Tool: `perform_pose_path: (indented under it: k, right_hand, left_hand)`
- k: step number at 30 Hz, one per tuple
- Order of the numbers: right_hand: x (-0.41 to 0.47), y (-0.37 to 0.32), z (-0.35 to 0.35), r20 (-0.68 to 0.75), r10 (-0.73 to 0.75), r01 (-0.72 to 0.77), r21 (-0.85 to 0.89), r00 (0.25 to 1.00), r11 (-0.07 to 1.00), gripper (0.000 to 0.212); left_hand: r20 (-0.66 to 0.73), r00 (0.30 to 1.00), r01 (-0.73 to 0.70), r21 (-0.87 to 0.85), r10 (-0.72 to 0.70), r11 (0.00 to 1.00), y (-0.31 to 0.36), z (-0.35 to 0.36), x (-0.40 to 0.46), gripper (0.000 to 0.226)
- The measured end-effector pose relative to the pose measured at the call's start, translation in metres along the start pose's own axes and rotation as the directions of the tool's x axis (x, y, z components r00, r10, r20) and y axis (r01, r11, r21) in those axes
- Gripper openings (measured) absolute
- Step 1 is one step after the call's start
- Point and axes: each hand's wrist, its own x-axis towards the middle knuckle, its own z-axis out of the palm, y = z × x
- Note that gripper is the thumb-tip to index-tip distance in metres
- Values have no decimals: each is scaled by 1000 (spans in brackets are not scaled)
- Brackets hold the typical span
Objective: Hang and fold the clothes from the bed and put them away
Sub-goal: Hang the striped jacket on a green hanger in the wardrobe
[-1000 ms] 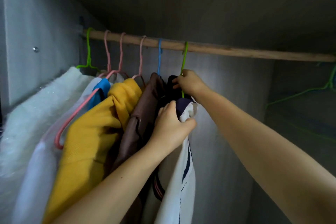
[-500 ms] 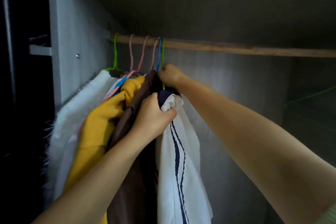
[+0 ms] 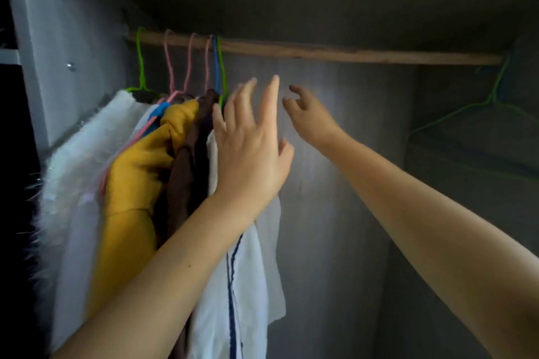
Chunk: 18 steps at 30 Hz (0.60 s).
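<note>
Inside the wardrobe a wooden rail carries several hangers bunched at its left end. From them hang a fluffy white garment, a yellow top, a brown garment and a white garment with a dark blue stripe on a green hanger. My left hand is spread with straight fingers just in front of the white striped garment, holding nothing. My right hand hovers to its right, fingers loosely bent, holding nothing and apart from the clothes.
A spare green hanger hangs alone at the rail's right end. The wardrobe's left side panel stands close beside the fluffy garment. The grey back wall shows behind the bare middle and right of the rail.
Both hands have let go: the left released the white striped garment's shoulder, the right released the green hanger's neck. The hangers slid left into a bunch earlier.
</note>
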Motion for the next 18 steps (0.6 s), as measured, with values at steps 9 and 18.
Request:
perform_pose_path:
  k: [9,18]
  right_hand:
    - [-188,98,-154,-167,81,-147,-433,983,890,43]
    - [-497,176,-318,-383,565,-657,-619,731,431,46]
  left_hand:
    - [234,935,-138,-450,266,883,163,74,-69,68]
    - [538,500,-22,-776,679,631,419,99,-235,63]
